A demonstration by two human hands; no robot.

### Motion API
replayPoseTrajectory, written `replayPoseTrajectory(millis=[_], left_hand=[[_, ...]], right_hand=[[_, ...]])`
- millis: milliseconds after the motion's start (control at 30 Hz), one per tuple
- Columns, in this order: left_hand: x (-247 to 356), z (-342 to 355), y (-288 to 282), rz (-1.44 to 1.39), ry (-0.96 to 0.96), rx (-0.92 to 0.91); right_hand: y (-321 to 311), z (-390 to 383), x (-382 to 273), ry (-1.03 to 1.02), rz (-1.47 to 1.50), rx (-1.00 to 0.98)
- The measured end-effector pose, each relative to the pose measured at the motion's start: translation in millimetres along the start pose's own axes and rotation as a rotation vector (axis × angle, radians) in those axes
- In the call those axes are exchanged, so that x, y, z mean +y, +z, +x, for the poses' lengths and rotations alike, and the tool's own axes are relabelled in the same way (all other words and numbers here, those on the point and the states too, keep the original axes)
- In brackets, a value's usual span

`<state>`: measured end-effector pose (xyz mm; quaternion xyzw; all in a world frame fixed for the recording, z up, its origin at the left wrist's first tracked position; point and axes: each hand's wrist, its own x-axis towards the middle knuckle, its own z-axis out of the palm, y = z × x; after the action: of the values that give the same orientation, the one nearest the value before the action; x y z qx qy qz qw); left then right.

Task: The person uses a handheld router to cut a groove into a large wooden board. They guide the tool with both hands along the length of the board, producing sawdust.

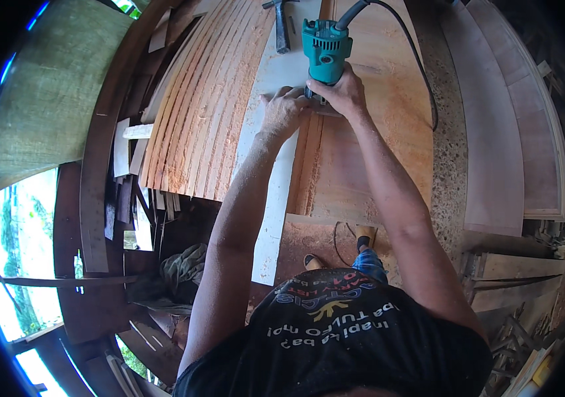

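Observation:
My right hand [343, 92] is closed around the lower body of a teal trim router [326, 56], which stands upright on a reddish wood panel [362, 172]. A long white straight board [270, 231] lies along the router's left side. Over this board, my left hand [283, 109] is spread with its fingers bent, the nearest ones at the router's base; whether they touch it is hard to see. Between the white board and the panel's wider face run narrow grooves or strips strewn with sawdust [307, 165]. The router's bit is hidden.
A hammer [282, 30] lies beyond my left hand. The router's black cord [421, 66] loops down the right side. Ridged wood boards [196, 112] fan out at left. Large panels [487, 126] stand at right, and a crumpled cloth [183, 268] sits lower left.

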<state>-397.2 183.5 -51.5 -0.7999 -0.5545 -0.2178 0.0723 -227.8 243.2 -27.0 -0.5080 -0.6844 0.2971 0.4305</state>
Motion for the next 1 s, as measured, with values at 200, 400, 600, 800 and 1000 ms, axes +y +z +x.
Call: replayPoseTrajectory(millis=[200, 400, 600, 800, 1000], left_hand=[[-1, 0, 0, 0.014, 0.001, 0.034], [0, 3, 4, -0.039, 0.01, 0.032], [0, -1, 3, -0.058, -0.002, 0.016], [-1, -1, 1, -0.136, -0.026, -0.002], [-2, -5, 5, -0.087, -0.028, -0.007]], right_hand=[[2, 4, 2, -0.037, -0.019, 0.039], [0, 5, 7, -0.044, 0.01, 0.049], [-1, -4, 1, -0.022, 0.019, 0.064], [1, -1, -2, -0.022, 0.027, 0.067], [5, -5, 3, -0.045, 0.016, 0.078]])
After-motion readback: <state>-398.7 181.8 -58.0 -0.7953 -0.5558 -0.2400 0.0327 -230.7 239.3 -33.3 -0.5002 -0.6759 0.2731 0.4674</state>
